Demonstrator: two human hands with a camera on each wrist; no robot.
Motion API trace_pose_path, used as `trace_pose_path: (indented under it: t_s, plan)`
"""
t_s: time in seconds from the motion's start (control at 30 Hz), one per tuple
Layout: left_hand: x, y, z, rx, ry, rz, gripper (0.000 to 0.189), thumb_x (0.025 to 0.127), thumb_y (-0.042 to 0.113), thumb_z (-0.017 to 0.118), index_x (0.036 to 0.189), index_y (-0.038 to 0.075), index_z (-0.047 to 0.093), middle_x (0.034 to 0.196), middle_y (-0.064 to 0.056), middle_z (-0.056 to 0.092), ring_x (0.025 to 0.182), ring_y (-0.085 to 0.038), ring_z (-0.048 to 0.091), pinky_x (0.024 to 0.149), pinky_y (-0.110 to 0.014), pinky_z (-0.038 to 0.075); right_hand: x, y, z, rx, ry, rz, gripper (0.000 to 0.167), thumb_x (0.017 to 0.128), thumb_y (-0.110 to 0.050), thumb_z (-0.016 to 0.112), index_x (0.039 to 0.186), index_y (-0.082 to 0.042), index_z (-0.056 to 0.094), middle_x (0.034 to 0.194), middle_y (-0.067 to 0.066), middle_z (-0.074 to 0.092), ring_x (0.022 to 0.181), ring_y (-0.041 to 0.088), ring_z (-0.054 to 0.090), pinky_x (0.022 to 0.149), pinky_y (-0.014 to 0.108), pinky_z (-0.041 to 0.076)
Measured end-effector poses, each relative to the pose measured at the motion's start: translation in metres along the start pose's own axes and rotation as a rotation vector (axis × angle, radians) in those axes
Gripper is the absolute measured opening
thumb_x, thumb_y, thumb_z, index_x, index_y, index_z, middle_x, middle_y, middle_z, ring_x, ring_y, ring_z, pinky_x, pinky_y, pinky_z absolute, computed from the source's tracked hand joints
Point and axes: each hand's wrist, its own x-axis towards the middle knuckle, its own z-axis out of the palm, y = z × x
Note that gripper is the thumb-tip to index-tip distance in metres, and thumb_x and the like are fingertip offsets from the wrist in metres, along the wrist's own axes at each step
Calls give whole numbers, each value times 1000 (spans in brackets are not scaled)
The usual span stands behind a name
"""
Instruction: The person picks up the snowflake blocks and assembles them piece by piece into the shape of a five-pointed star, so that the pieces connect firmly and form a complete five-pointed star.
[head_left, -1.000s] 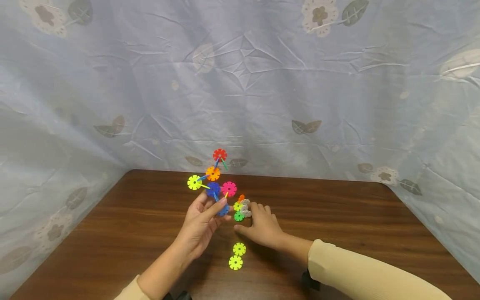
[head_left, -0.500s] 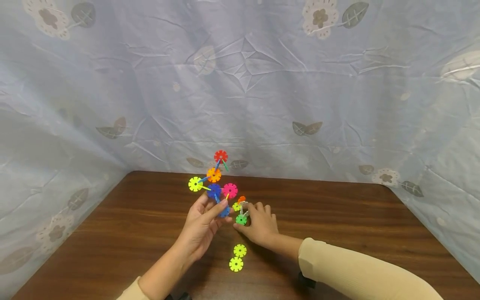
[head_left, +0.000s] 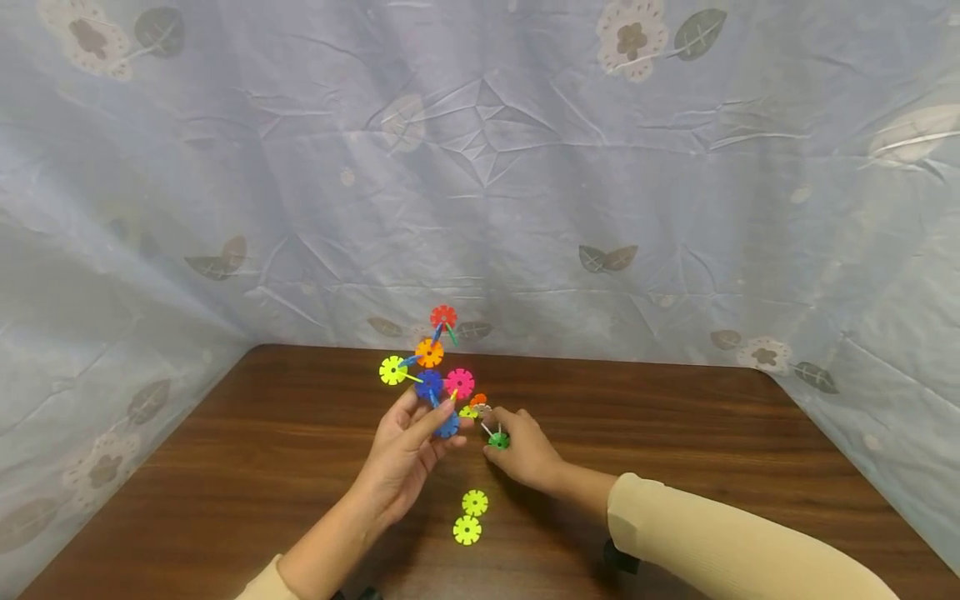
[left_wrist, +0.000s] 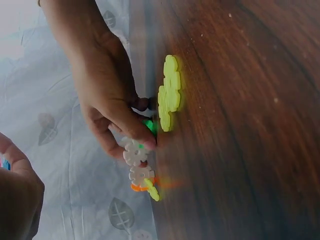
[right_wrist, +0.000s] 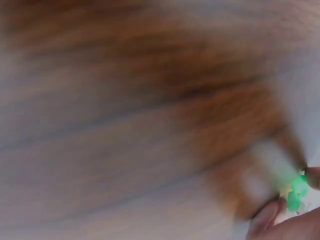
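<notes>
My left hand (head_left: 405, 454) pinches a chain of interlocking plastic snowflake discs by its light blue disc (head_left: 447, 426), thumb on top. Above the fingers the chain climbs through a dark blue disc (head_left: 429, 384), a pink disc (head_left: 460, 383), a yellow disc (head_left: 393, 370) and an orange disc (head_left: 430, 353) to a red disc (head_left: 443, 317). To its right, my right hand (head_left: 531, 450) pinches a green disc (head_left: 498, 441) between thumb and fingers. White discs (left_wrist: 135, 153) adjoin the green one, partly hidden by the fingers. Only its fingertips and green plastic show in the blurred right wrist view.
Just beyond my right fingertips are a small orange disc (head_left: 478, 400) and a yellow-green disc (head_left: 468, 412). Two yellow discs (head_left: 470, 517) lie on the brown wooden table (head_left: 300, 517) nearer to me. A flower-patterned curtain (head_left: 480, 208) hangs behind the table.
The right fingers have closed in on the green disc, which has shifted right and tilted, with white discs turned edge-on. My left hand and its chain stay nearly still.
</notes>
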Motion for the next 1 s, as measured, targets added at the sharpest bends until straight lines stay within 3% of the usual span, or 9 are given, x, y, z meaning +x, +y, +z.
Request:
trace_pose_path:
  t_s: [0.13,0.3,0.5,0.63,0.73,0.87,1.0]
  plan:
    - [0,-2,2,6,-13,-11,18,106,9,59,122,13,52,102,4,68,92,-10,75,79,-21,62,-3,4,-13,95,-80,-38,27,91,-3,76,116,0,66,93,11,69,80,16,59,67,25,50]
    - [0,-4,4,7,-42,-20,22,105,9,58,126,14,51,103,4,66,93,-10,73,76,-19,61,-12,7,-33,305,-208,-49,36,95,-5,72,128,2,61,90,15,69,65,15,64,56,28,59]
    - [0,-5,8,-24,-49,-32,31,104,4,55,134,11,48,105,4,61,89,-8,67,71,-16,55,-21,9,-58,539,-220,-61,41,98,-2,69,137,-2,58,109,26,69,81,18,70,68,30,64]
    - [0,-7,11,-41,-48,-35,36,102,2,53,137,11,47,110,3,57,89,-9,62,70,-16,52,-29,2,-74,532,-208,-110,44,100,-9,70,141,-5,57,115,23,68,91,27,71,69,31,63]
    - [1,-8,14,-43,-51,-29,29,101,1,52,128,11,50,106,3,54,88,-9,59,69,-17,49,-35,-4,-83,468,-204,-144,42,102,-17,68,142,-8,58,118,20,68,88,29,69,68,36,64]
    - [1,-11,17,-30,-62,-21,24,100,2,54,123,11,52,102,5,55,87,-9,59,68,-16,48,-41,-9,-91,425,-221,-146,41,105,-23,64,143,-9,58,122,20,65,77,24,65,70,41,64]
    - [2,-12,19,-34,-69,-24,27,101,2,54,126,10,52,103,5,56,86,-9,59,67,-16,48,-47,-11,-97,494,-265,-128,43,112,-26,50,149,-4,52,128,23,60,83,19,61,71,36,63]
